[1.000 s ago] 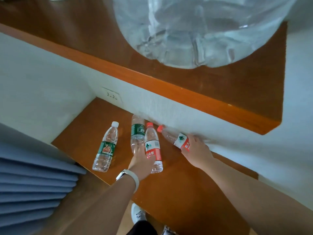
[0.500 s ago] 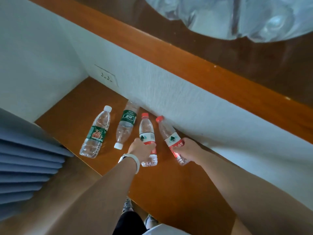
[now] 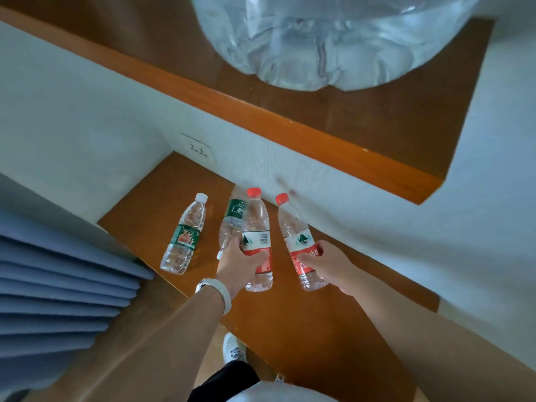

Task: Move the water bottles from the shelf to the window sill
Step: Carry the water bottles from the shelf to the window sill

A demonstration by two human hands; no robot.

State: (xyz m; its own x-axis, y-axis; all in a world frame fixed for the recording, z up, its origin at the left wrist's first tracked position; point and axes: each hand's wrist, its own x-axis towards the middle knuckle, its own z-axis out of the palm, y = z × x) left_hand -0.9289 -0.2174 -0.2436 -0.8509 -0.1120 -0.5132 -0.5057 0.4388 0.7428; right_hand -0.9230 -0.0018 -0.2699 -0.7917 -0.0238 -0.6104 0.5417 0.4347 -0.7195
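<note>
Several clear water bottles are on or above the lower wooden shelf (image 3: 150,204). My left hand (image 3: 239,264), with a white band on its wrist, grips a red-capped, red-labelled bottle (image 3: 257,227) around its label. My right hand (image 3: 329,264) grips a second red-capped bottle (image 3: 295,233) the same way. Both bottles point cap-first toward the wall and look lifted off the shelf. A green-labelled bottle with a white cap (image 3: 185,236) lies to the left. Another green-labelled bottle (image 3: 232,219) lies partly hidden behind my left hand and its bottle.
An upper wooden shelf (image 3: 290,126) overhangs, carrying a very large clear water jug (image 3: 319,39). A wall socket (image 3: 198,147) sits on the white wall (image 3: 72,126) at the lower shelf's back corner. Grey-blue pleated curtain (image 3: 58,285) hangs at the left. My shoes (image 3: 233,349) show below.
Both hands have closed round the red-capped bottles and raised them off the shelf toward me; the right bottle swung from lying along the wall to pointing cap-first at it.
</note>
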